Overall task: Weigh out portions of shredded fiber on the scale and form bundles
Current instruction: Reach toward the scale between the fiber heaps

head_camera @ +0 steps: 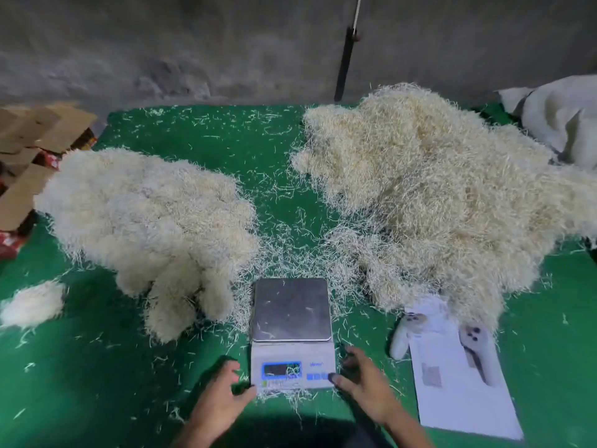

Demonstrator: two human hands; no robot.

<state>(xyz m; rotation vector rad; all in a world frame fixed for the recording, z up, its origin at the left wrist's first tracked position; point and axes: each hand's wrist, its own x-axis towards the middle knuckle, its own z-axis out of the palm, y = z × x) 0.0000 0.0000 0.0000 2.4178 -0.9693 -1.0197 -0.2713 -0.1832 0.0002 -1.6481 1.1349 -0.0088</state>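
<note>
A white digital scale [292,331] with a bare steel pan stands near the front of the green table; a few loose strands lie on the pan. My left hand [223,399] grips its left front corner. My right hand [365,379] holds the right front corner, thumb on the button row. A large heap of loose shredded fiber [436,195] spreads at the right. A heap of formed pale bundles [145,221] lies at the left, and one small bundle [32,303] sits apart at the far left.
A printed paper sheet [458,383] lies right of the scale, with two small white plush pieces [407,334] on and beside it. Cardboard boxes [32,147] stand at the left edge, a white sack [562,118] at the back right. Fiber scraps litter the green cloth [80,367].
</note>
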